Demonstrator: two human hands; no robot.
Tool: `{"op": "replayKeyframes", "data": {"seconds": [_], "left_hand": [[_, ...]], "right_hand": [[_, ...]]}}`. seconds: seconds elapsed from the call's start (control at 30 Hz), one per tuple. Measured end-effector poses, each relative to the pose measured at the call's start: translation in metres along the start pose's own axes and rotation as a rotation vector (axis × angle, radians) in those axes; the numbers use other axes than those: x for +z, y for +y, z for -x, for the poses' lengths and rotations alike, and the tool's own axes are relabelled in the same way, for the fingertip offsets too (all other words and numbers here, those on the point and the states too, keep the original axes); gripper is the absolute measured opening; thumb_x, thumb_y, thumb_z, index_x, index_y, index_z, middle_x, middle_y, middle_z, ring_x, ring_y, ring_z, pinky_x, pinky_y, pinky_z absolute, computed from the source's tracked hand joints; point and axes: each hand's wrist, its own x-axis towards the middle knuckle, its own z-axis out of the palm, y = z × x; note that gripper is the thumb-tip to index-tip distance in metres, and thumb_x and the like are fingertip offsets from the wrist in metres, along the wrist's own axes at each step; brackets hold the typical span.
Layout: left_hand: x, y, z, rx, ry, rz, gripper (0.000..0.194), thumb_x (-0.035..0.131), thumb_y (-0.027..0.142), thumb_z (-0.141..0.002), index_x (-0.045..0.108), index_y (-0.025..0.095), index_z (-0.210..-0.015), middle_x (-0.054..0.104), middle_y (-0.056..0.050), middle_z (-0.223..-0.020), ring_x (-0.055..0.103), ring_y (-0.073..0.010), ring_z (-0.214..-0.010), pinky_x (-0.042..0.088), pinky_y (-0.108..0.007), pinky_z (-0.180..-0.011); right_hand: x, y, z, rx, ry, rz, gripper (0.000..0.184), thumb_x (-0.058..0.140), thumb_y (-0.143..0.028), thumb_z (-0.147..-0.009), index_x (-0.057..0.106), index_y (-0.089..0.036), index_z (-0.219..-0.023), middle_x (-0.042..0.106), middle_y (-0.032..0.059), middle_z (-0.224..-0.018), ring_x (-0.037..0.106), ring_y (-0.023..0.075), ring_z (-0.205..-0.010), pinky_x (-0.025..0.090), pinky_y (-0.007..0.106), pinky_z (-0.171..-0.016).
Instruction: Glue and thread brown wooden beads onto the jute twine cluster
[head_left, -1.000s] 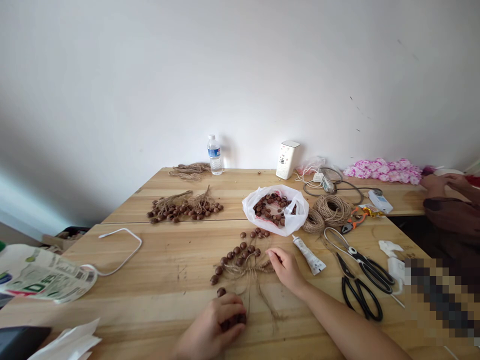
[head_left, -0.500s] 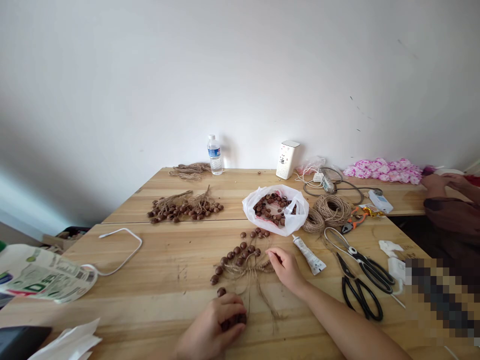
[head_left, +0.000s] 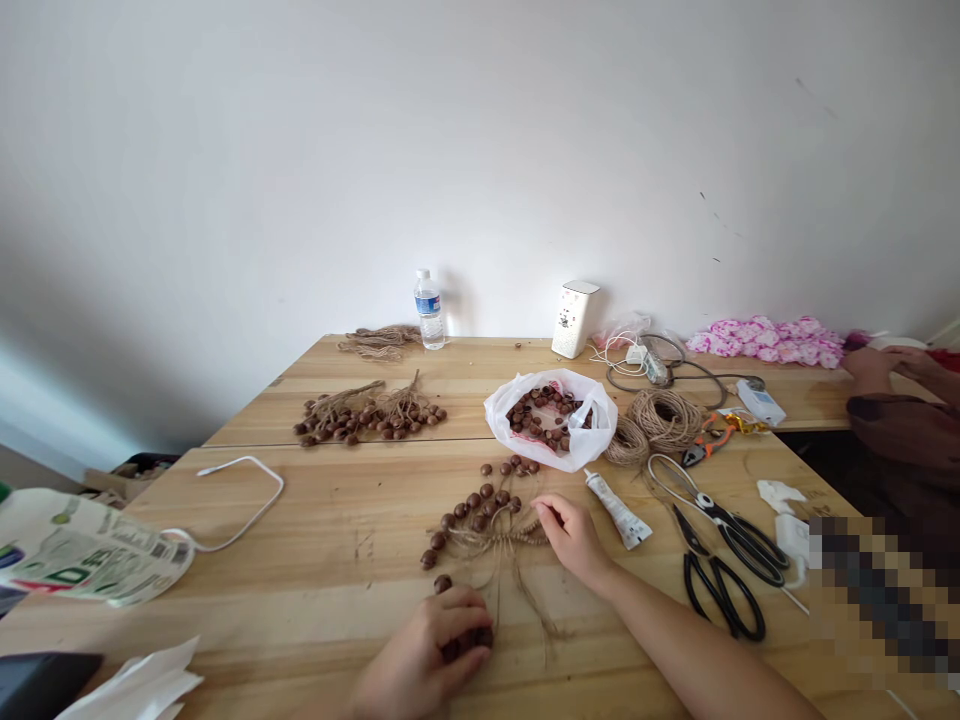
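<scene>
A bare pale wall backs a wooden desk (head_left: 315, 560) strewn with craft supplies. In the head view, the left hand (head_left: 427, 655) curls closed over a few brown beads at the near edge, its grip tight. The right hand (head_left: 574, 535) pinches the twine bundle (head_left: 499, 538), which runs left from it, beaded strands (head_left: 480, 505) fanning away. A bag of beads (head_left: 551, 415), glue tube (head_left: 619, 510) and scissors (head_left: 720, 560) lie to the right.

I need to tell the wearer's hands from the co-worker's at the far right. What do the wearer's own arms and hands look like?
Both are bare. The left hand and right hand show no gloves, rings or watch. The right forearm is uncovered, with no sleeve in view. Hardly any of the left arm shows, so its sleeve cannot be told.
</scene>
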Motion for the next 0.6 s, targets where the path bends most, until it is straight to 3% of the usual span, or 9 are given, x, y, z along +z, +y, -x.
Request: {"op": "replayKeyframes", "data": {"seconds": [0.6], "left_hand": [[-0.0003,0.0023,0.0004,-0.021,-0.020,-0.011,0.015,0.055,0.018,-0.081,0.066,0.018,-0.092,0.064,-0.008,-0.093,0.059,-0.0181,-0.084,0.047,-0.026,-0.074]], "right_hand": [[0.0001,0.0001,0.0010,0.027,0.006,0.013,0.024,0.044,-0.024,-0.089,0.066,-0.018,-0.093,0.070,0.0046,-0.081,0.063,0.0168,-0.068,0.049,0.024,-0.062]]}}
